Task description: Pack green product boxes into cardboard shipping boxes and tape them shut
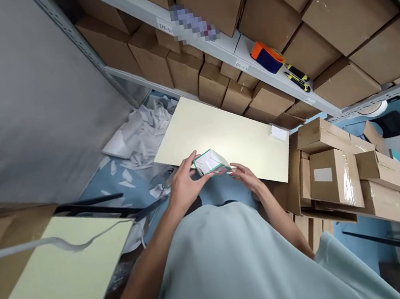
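A small white carton with green edges (210,162) is held over the near edge of the pale table (215,126), its white folded end facing up. My left hand (185,182) is closed on the carton's left side, thumb below and fingers above. At the carton's right end, the fingers of my right hand (245,176) are curved against its corner. Pink and green print shows along the lower right side. What is inside the carton cannot be seen.
A white paper piece (279,133) lies at the table's right end. Brown boxes fill the shelf (221,50), which also holds an orange-and-blue tape dispenser (268,56) and yellow-black cutters (297,79). Crumpled white paper (141,136) lies left; stacked cartons (334,177) stand right.
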`<state>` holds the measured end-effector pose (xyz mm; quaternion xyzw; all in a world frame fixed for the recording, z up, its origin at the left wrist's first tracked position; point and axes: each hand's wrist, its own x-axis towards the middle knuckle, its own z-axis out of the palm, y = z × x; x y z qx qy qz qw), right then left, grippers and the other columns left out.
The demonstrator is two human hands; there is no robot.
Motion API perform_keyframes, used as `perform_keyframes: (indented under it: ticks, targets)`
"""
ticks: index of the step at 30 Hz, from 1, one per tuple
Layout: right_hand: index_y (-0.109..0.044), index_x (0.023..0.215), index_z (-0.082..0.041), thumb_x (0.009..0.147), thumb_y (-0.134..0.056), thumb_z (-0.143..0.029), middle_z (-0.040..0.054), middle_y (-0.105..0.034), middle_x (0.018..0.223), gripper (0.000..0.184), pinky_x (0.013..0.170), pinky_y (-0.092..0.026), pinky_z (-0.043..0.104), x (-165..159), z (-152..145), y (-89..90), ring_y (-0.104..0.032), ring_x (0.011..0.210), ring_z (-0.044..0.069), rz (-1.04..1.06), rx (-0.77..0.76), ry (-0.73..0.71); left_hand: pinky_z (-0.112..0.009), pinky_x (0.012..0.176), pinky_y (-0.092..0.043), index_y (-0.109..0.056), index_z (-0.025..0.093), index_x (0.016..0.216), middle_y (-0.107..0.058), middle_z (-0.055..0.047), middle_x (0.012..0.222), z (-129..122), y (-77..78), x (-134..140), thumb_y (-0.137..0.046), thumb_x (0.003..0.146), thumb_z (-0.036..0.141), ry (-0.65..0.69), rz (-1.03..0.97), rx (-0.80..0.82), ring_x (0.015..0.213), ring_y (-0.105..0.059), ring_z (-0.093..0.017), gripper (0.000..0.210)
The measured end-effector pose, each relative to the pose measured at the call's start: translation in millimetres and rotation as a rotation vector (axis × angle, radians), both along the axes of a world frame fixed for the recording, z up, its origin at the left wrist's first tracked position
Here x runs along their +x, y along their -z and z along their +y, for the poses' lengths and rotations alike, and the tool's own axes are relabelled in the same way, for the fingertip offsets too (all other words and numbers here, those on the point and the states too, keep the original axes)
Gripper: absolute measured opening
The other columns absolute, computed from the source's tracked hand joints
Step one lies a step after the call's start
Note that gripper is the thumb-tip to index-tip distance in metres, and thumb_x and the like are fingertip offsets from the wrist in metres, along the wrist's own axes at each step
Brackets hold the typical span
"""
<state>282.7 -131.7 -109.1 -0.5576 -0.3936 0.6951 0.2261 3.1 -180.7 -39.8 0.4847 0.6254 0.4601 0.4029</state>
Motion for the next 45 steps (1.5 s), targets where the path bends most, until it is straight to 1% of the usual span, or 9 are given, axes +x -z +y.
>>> perform_keyframes:
  ticks: [5,10,14,18,22,26,30,38,45]
  targets:
    - [-0.072,0.139,-0.024,0.085,-0.089,-0.056,0.0157,-0.072,0.144,0.065,0.101,-0.063,0.042,-40.7,30.4,-11.0,-0.075,0.118,0.026,-0.270,0.231,0.003,-0.045,0.118,-0.059,-0.051,0.030,0.164,-0.066,-0.011,0.158,52.8,25.4,-30.3,-0.080,0.091,0.032,0.219,0.253,0.042,0.135,-0.072,-0.032,0.078]
    - [-0.075,0.140,-0.029,0.103,-0.073,-0.050,0.0136,-0.064,0.151,0.043,0.107,-0.062,0.042,-69.9,56.8,-37.1,-0.069,0.132,0.027,-0.435,0.604,-0.130,-0.047,0.119,-0.058,-0.046,0.026,0.167,-0.066,-0.013,0.158,99.4,59.3,-31.3,-0.075,0.093,0.029,0.420,0.296,0.117,0.144,-0.066,-0.034,0.080]
    - [-0.082,0.132,-0.029,0.106,-0.072,-0.035,0.0131,-0.056,0.162,0.028,0.129,-0.046,0.049,-81.1,83.6,-42.5,-0.048,0.158,0.030,-0.591,0.759,-0.334,-0.050,0.122,-0.055,-0.040,0.025,0.171,-0.064,-0.015,0.159,116.7,81.6,-22.1,-0.071,0.095,0.029,0.535,0.293,0.117,0.147,-0.064,-0.034,0.082]
    - [-0.086,0.124,-0.027,0.106,-0.071,-0.025,0.0111,-0.051,0.170,0.023,0.138,-0.031,0.057,-80.7,103.9,-28.5,-0.031,0.169,0.034,-0.630,0.767,-0.538,-0.050,0.127,-0.053,-0.041,0.026,0.170,-0.060,-0.013,0.165,115.4,93.0,-17.4,-0.068,0.096,0.031,0.531,0.270,0.066,0.150,-0.062,-0.032,0.079]
    - [-0.082,0.134,-0.026,0.108,-0.067,-0.026,0.0129,-0.053,0.168,0.030,0.138,-0.031,0.056,-78.2,111.9,-13.2,-0.034,0.167,0.034,-0.613,0.750,-0.625,-0.049,0.123,-0.057,-0.045,0.025,0.167,-0.050,-0.014,0.174,105.5,93.2,-19.4,-0.070,0.095,0.039,0.368,0.189,0.016,0.153,-0.060,-0.033,0.078]
    - [-0.074,0.147,-0.027,0.111,-0.061,-0.026,0.0137,-0.055,0.166,0.039,0.136,-0.035,0.055,-81.3,119.7,-7.5,-0.040,0.162,0.032,-0.564,0.770,-0.664,-0.045,0.104,-0.069,-0.065,0.022,0.147,-0.068,-0.014,0.151,99.1,87.0,-20.3,-0.061,0.098,0.037,0.211,0.100,-0.071,0.123,-0.078,-0.028,0.051]
    - [-0.078,0.138,-0.028,0.109,-0.060,-0.022,0.0114,-0.054,0.166,0.034,0.134,-0.039,0.056,-87.3,128.7,-8.6,-0.042,0.160,0.031,-0.527,0.784,-0.703,-0.041,0.102,-0.070,-0.074,0.021,0.128,-0.074,-0.011,0.139,99.6,79.0,-15.1,-0.062,0.095,0.032,0.163,0.115,-0.086,0.110,-0.081,-0.024,0.038]
    - [-0.074,0.129,-0.025,0.108,-0.065,-0.025,0.0126,-0.060,0.156,0.023,0.128,-0.045,0.049,-87.8,129.9,-12.4,-0.054,0.149,0.030,-0.502,0.735,-0.752,-0.041,0.111,-0.065,-0.075,0.021,0.125,-0.078,-0.008,0.135,99.7,69.3,-0.8,-0.065,0.093,0.024,0.050,0.169,-0.177,0.107,-0.083,-0.022,0.034]
    - [-0.068,0.126,-0.020,0.109,-0.062,-0.023,0.0148,-0.065,0.144,0.018,0.120,-0.048,0.045,-95.5,123.5,-11.1,-0.061,0.134,0.031,-0.574,0.748,-0.695,-0.037,0.094,-0.069,-0.074,0.020,0.116,-0.081,-0.008,0.122,105.2,64.2,9.6,-0.074,0.087,0.023,-0.039,0.223,-0.253,0.096,-0.085,-0.025,0.029]
